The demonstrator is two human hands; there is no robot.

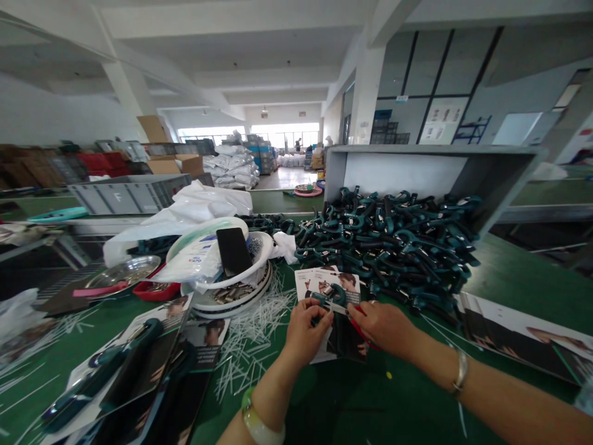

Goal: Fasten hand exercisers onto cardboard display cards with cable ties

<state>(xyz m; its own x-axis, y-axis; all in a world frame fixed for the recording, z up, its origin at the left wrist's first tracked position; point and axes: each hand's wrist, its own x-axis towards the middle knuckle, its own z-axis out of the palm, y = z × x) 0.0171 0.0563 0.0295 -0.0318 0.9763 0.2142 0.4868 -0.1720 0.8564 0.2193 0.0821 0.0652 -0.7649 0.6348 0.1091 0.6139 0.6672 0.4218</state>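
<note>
In front of me a printed card (352,284) lies on more cards, with a teal-handled hand tool (337,293) on it. My left hand (306,327) is closed in a pinch at the tool's left side; a thin white cable tie (330,306) seems to be at its fingertips. My right hand (386,324) is wrapped around red-handled cutters (364,327), whose tip points left towards the tie. Fingers hide most of the cutters. Cut white strips (252,334) lie scattered to the left.
A large heap of teal-handled tools (393,241) spills from a tipped grey crate (498,185). Left stand stacked bowls (259,281) with a phone (234,252), a red dish (157,292) and carded tools (125,358). A card stack (523,334) lies right.
</note>
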